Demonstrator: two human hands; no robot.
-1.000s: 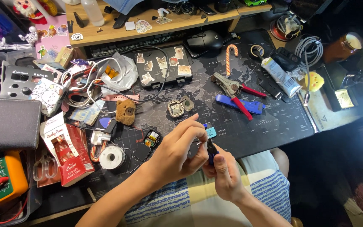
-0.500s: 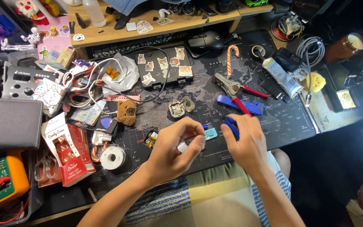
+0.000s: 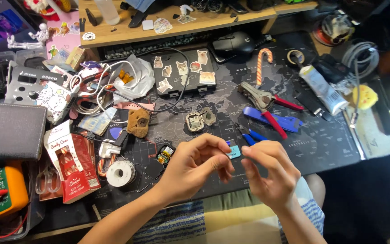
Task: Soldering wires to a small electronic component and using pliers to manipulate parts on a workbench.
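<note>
Since half a second ago, right hand (image 3: pixel 269 174) drawn back toward left hand (image 3: pixel 197 169), fingers loosely spread, seemingly empty. Left pinched narrow, perhaps on something tiny. Teal piece (image 3: pixel 233 151) just beyond both.

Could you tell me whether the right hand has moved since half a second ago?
Yes. The right hand has drawn back from the blue-handled cutters on the desk mat, toward the person.

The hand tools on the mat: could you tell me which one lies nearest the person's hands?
The small blue-handled cutters, just above the right hand. The red-handled wire stripper and the flat blue tool lie farther up the mat.
</note>
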